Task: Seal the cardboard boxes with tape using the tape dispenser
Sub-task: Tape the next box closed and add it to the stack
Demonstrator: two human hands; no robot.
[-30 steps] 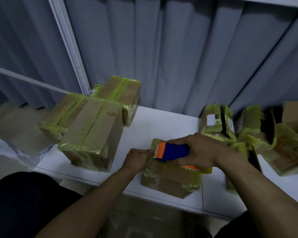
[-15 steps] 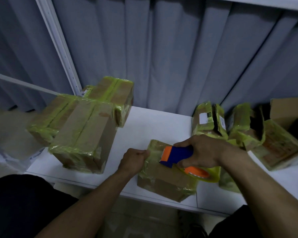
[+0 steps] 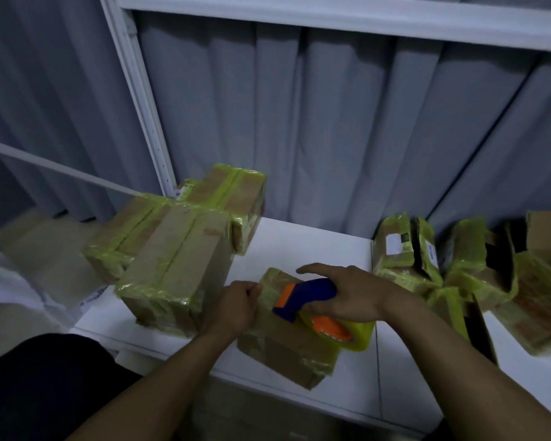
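Now, against 0.5 s earlier: right hand (image 3: pixel 353 294) has its index finger lifted straight off the tape dispenser (image 3: pixel 306 294); the other fingers still wrap the blue handle. Yellow tape roll (image 3: pixel 360 337) sits below the palm, over the right edge of the cardboard box (image 3: pixel 283 348). Left hand (image 3: pixel 236 305), fingers curled, grips the box's left edge. Box lies on white table (image 3: pixel 299 240).

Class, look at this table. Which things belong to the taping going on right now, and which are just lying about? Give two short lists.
In use: small box, held by the left hand; tape dispenser with its tape roll, gripped by the right hand.

Lying about: taped boxes on the left; taped boxes on the right; curtain behind the table.
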